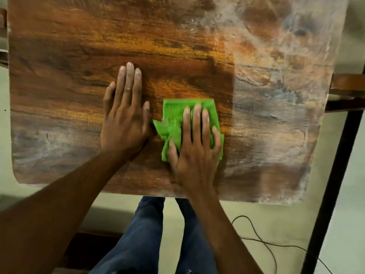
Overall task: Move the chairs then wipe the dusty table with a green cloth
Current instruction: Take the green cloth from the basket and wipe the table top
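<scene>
Wiping was half done: right hand (194, 143) pressed flat on green cloth (178, 115), left hand (126, 113) flat on table (59, 56); frame right stayed dusty.

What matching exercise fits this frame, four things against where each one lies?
Things:
1. left hand
2. right hand
3. thick dust
4. cord

Places:
A. on the floor, under the table's right corner
B. flat on bare wood, beside the cloth
C. on the right part of the table
D. pressing on the green cloth

Pairs: 1-B, 2-D, 3-C, 4-A
</scene>
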Demonstrator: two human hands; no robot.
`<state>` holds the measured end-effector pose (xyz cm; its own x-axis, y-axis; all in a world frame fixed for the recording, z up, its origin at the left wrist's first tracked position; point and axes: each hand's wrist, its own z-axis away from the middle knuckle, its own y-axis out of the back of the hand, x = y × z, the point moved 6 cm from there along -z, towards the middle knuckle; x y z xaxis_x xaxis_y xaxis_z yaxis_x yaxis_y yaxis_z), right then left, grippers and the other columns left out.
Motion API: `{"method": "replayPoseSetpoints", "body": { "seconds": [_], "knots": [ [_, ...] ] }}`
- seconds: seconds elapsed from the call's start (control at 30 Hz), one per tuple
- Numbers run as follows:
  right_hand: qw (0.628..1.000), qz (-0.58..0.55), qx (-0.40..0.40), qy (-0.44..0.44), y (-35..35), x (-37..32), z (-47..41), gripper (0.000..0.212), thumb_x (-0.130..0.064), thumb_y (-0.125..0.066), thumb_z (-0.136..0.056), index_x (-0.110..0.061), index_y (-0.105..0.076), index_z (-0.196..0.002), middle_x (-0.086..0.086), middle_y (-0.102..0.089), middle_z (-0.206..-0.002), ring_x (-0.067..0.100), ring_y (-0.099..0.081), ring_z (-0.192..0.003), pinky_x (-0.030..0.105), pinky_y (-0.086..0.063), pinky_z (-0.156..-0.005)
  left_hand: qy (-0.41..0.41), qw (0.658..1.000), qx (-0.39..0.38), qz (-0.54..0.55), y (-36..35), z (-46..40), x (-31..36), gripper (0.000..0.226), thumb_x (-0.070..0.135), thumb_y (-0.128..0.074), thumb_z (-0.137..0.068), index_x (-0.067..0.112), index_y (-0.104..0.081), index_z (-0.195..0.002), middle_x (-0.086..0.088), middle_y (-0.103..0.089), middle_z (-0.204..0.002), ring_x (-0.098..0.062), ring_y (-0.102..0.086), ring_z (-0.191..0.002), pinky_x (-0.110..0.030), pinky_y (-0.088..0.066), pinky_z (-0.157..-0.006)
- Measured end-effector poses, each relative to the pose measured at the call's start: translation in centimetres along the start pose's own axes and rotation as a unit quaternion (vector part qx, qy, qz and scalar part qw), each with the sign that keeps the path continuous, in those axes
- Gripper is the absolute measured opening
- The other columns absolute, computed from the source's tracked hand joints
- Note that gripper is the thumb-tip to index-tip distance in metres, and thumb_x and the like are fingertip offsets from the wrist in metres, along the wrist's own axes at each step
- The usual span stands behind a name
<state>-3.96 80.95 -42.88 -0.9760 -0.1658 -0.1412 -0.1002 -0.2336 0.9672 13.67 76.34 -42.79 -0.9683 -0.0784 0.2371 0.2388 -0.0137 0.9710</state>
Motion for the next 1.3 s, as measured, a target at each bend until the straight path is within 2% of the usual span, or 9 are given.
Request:
{"method": "replayPoseSetpoints", "body": {
  "seconds": [0.23, 0.37, 0.53, 0.67, 0.83, 0.93, 1.03, 1.17, 1.3],
  "knots": [
    [0.998, -0.023, 0.049, -0.017, 3.0, 5.6, -11.1, 0.067, -0.05, -0.024, -0.11, -0.022, -0.015, -0.17, 0.005, -0.01, -0.178, 0.023, -0.007, -0.165, 0.051, -0.011, -0.13, -0.004, 1.0, 0.02, 0.002, 0.0, 0.2, -0.2, 0.061, 0.027, -0.033, -0.115, 0.005, -0.014, -0.169, -0.014, -0.011, -0.178, -0.025, -0.006, -0.166, -0.05, -0.015, -0.132],
    [0.999, -0.046, 0.023, -0.011, 1.1, 2.3, -2.6, 0.065, -0.042, -0.029, -0.11, -0.023, -0.014, -0.17, 0.003, -0.008, -0.178, 0.022, -0.007, -0.165, 0.049, -0.017, -0.129, -0.017, 0.999, 0.042, -0.011, 0.2, 0.2, 0.0, 0.059, 0.028, -0.032, -0.116, 0.004, -0.019, -0.168, -0.017, -0.016, -0.176, -0.027, -0.012, -0.165, -0.051, -0.019, -0.131],
    [0.989, -0.057, -0.043, 0.128, -2.0, -3.7, 8.9, 0.076, -0.042, -0.047, -0.104, -0.022, -0.014, -0.17, 0.003, -0.008, -0.178, 0.022, -0.007, -0.165, 0.047, -0.023, -0.128, -0.034, 0.998, 0.059, -0.016, 0.0, 0.5, 0.3, 0.058, 0.029, -0.031, -0.116, 0.003, -0.022, -0.168, -0.017, -0.02, -0.175, -0.029, -0.016, -0.165, -0.048, -0.02, -0.13],
    [0.991, -0.06, -0.044, 0.111, -1.1, 2.5, 8.7, 0.076, -0.039, -0.044, -0.104, -0.023, -0.01, -0.17, 0.0, -0.005, -0.178, 0.018, -0.003, -0.165, 0.048, -0.016, -0.13, -0.042, 0.997, 0.07, -0.008, 0.0, 0.8, 0.5, 0.058, 0.028, -0.031, -0.116, 0.005, -0.022, -0.168, -0.016, -0.02, -0.176, -0.027, -0.016, -0.165, -0.046, -0.019, -0.13],
    [0.999, -0.011, -0.026, -0.033, 0.9, 17.0, 9.8, 0.07, -0.04, -0.032, -0.105, -0.025, -0.01, -0.17, 0.0, -0.004, -0.178, 0.019, -0.004, -0.165, 0.053, -0.019, -0.129, -0.048, 0.996, 0.078, -0.004, -0.2, 1.0, 0.4, 0.056, 0.027, -0.032, -0.116, 0.006, -0.024, -0.167, -0.018, -0.022, -0.174, -0.03, -0.018, -0.164, -0.048, -0.019, -0.13],
    [0.996, -0.042, -0.027, -0.076, 1.3, 20.5, 10.0, 0.068, -0.039, -0.03, -0.106, -0.025, -0.011, -0.17, 0.001, -0.003, -0.178, 0.02, -0.002, -0.165, 0.056, -0.019, -0.129, -0.056, 0.995, 0.082, -0.007, -0.4, 1.0, 0.3, 0.055, 0.025, -0.033, -0.116, 0.007, -0.023, -0.167, -0.019, -0.023, -0.174, -0.031, -0.019, -0.164, -0.053, -0.02, -0.13],
    [0.998, -0.062, -0.02, -0.025, 0.9, 18.0, 10.0, 0.07, -0.038, -0.037, -0.104, -0.026, -0.016, -0.17, 0.002, -0.007, -0.178, 0.023, -0.004, -0.165, 0.056, -0.018, -0.129, -0.021, 0.996, 0.087, -0.027, 0.2, 1.3, 1.7, 0.056, 0.027, -0.029, -0.117, 0.009, -0.02, -0.169, -0.016, -0.019, -0.176, -0.028, -0.015, -0.165, -0.054, -0.018, -0.131],
    [0.995, -0.033, -0.027, 0.092, -0.1, 11.8, 8.7, 0.074, -0.044, -0.039, -0.103, -0.026, -0.014, -0.17, 0.002, -0.007, -0.178, 0.023, -0.004, -0.165, 0.049, -0.012, -0.131, 0.008, 0.997, 0.081, 0.003, -0.9, 3.0, 8.8, 0.056, 0.023, -0.032, -0.116, 0.006, -0.023, -0.168, -0.016, -0.019, -0.176, -0.026, -0.015, -0.165, -0.05, -0.016, -0.132],
    [0.994, -0.03, 0.016, 0.101, 1.1, 10.4, 0.1, 0.072, -0.048, -0.033, -0.104, -0.027, -0.011, -0.17, 0.002, -0.005, -0.179, 0.022, -0.005, -0.165, 0.049, -0.011, -0.13, 0.008, 0.995, 0.088, 0.036, -2.5, 3.0, 12.2, 0.054, 0.019, -0.034, -0.114, 0.005, -0.028, -0.166, -0.014, -0.024, -0.175, -0.024, -0.019, -0.164, -0.048, -0.019, -0.131]
  ]
}}
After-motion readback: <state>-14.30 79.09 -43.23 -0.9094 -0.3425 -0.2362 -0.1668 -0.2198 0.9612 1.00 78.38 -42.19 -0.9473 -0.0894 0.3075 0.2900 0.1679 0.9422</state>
